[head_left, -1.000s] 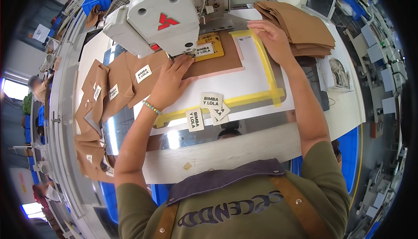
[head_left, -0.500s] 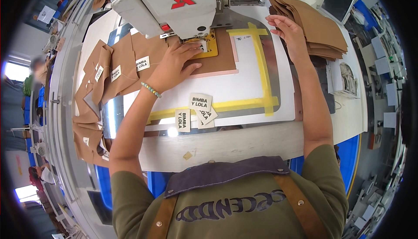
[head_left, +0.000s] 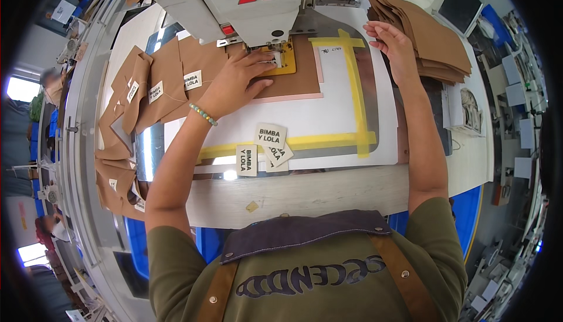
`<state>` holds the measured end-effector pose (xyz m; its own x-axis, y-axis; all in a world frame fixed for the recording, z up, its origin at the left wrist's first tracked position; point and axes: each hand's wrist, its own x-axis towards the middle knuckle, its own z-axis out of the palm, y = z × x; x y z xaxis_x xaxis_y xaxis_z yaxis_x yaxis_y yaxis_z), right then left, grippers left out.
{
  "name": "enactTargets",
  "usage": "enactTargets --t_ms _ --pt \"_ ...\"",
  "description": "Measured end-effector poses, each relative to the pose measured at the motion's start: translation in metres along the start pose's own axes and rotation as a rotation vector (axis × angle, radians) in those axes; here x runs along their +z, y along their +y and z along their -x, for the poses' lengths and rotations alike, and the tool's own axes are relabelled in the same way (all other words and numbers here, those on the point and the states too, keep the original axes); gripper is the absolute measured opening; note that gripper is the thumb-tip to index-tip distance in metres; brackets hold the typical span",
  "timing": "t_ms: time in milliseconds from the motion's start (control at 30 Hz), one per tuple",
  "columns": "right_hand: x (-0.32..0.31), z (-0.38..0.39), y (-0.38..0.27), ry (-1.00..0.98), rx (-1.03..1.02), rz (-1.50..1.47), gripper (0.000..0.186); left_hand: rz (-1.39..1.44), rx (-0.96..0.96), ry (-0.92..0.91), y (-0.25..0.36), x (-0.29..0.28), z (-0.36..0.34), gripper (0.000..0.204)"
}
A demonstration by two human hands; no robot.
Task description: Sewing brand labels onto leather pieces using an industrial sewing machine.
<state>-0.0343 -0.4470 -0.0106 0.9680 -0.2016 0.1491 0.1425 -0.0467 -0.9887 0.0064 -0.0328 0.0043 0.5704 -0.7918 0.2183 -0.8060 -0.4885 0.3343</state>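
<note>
My left hand (head_left: pixel 243 79) lies palm down with fingers spread, pressing on a brown panel (head_left: pixel 296 84) under the sewing machine head (head_left: pixel 243 5). Its fingertips reach the yellow clamp plate (head_left: pixel 287 64), where part of a white label (head_left: pixel 275 59) shows in the opening. My right hand (head_left: pixel 394 43) hovers beside a stack of brown panels (head_left: pixel 434 41); its fingers are loosely bent and apart, with nothing seen in them. Several white printed labels (head_left: pixel 271 135) lie loose on the white sheet (head_left: pixel 311 117) in front of the machine.
Brown panels with labels on them (head_left: pixel 167 96), trailing threads, spread at the left. Yellow tape (head_left: pixel 358 99) borders the white sheet. A screen (head_left: pixel 460 0) stands at the far right, near a white box (head_left: pixel 463 108). Blue bins (head_left: pixel 469 210) sit below the table edge.
The whole view has shifted slightly. My left hand remains on the panel by the clamp plate, and the fingers of my right hand have curled in a little. The labels lie as before.
</note>
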Motion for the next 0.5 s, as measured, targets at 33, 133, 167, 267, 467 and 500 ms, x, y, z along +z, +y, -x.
enactTargets --t_ms 33,133,167,267,467,500 --pt "0.001 0.0 0.0 0.008 0.005 0.001 0.031 0.0 0.013 0.002 -0.001 0.0 0.0 0.038" --pt "0.002 0.002 0.0 0.008 0.004 0.005 0.031 -0.001 0.027 0.006 -0.002 0.0 0.001 0.038" --pt "0.003 0.002 -0.001 0.008 0.004 0.007 0.031 -0.003 0.026 0.009 -0.002 0.001 0.001 0.038" --pt "0.006 0.004 -0.002 0.007 -0.007 0.002 0.03 -0.003 0.061 0.024 -0.005 0.002 0.0 0.038" --pt "0.006 0.005 0.002 -0.016 -0.004 0.042 0.03 0.02 -0.08 -0.015 -0.004 0.003 -0.008 0.042" --pt "0.005 0.005 0.003 -0.021 -0.004 0.051 0.031 0.021 -0.079 -0.016 -0.006 0.004 -0.009 0.042"
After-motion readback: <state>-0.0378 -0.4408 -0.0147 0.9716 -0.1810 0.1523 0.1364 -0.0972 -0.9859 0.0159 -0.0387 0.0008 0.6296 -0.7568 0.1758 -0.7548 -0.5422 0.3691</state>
